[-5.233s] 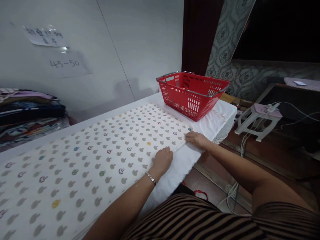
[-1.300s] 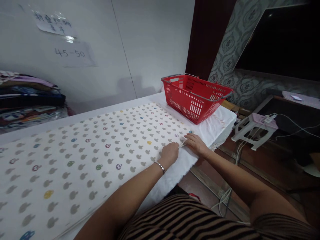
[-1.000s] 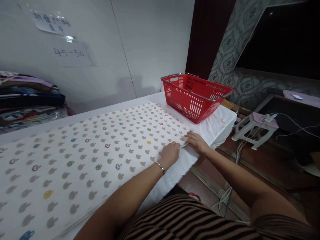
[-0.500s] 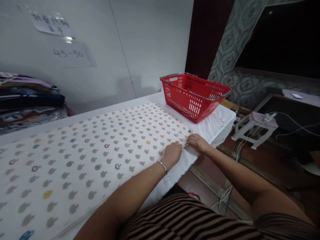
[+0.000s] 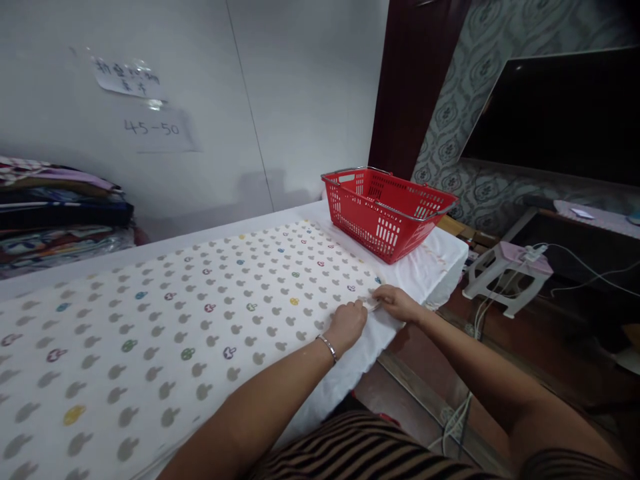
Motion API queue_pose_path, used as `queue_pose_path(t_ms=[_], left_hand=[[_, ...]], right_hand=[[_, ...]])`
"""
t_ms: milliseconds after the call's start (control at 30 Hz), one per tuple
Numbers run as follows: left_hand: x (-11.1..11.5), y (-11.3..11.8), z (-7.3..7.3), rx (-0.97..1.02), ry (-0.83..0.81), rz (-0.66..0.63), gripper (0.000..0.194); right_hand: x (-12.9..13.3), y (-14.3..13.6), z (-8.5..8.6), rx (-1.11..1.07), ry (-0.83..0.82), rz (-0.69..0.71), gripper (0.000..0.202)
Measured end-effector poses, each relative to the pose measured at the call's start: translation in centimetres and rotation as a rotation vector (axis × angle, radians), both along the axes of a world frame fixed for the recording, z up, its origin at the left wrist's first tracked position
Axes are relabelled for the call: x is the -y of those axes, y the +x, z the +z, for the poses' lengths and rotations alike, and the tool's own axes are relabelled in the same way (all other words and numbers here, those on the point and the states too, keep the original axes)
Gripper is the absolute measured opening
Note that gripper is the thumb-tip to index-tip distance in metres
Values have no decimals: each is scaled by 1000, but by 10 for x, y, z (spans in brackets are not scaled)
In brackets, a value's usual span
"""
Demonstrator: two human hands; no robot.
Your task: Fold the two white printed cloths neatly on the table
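A white cloth (image 5: 220, 327) printed with grey and coloured mushroom-like shapes lies spread flat along the table, its layers showing at the near edge. My left hand (image 5: 349, 326), with a silver bracelet at the wrist, has its fingers curled over the cloth's near edge close to the right corner. Just beyond it, my right hand (image 5: 399, 303) pinches the near right corner. The fingertips of both hands are partly hidden. A red shopping basket (image 5: 370, 213) with metal handles stands behind the corner.
The table's white cover (image 5: 425, 273) hangs over its right end. A stack of folded fabrics (image 5: 60, 213) is at the far left by the wall. On the floor to the right stands a white and pink stool (image 5: 525, 260) with a power strip and cables.
The view has tilted up slightly, so everything sits lower in the picture. Both hands stay at the cloth's near right corner, with hardly any movement.
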State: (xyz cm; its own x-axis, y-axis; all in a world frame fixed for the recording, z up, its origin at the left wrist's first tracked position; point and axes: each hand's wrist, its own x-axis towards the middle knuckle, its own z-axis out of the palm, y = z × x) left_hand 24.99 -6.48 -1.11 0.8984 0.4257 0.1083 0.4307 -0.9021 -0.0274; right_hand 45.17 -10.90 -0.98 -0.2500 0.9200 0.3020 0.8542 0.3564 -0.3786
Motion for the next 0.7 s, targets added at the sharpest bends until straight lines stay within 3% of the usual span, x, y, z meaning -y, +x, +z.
queue_pose_path(t_ms=[167, 333, 467, 567, 700], left_hand=[[3, 0, -2, 6, 17, -40, 19], [9, -3, 2, -33, -11, -29, 22], [13, -6, 4, -17, -27, -33, 25], [14, -3, 1, 31, -44, -83, 24], [15, 2, -5, 79, -80, -87, 24]], right_hand=[[-15, 0, -10, 20, 32, -135, 36], [-11, 11, -29, 208, -151, -318, 46], [-15, 2, -19, 261, -216, -381, 46], [-29, -15, -14, 223, -100, -347, 51], [-38, -18, -38, 154, -15, -216, 56]])
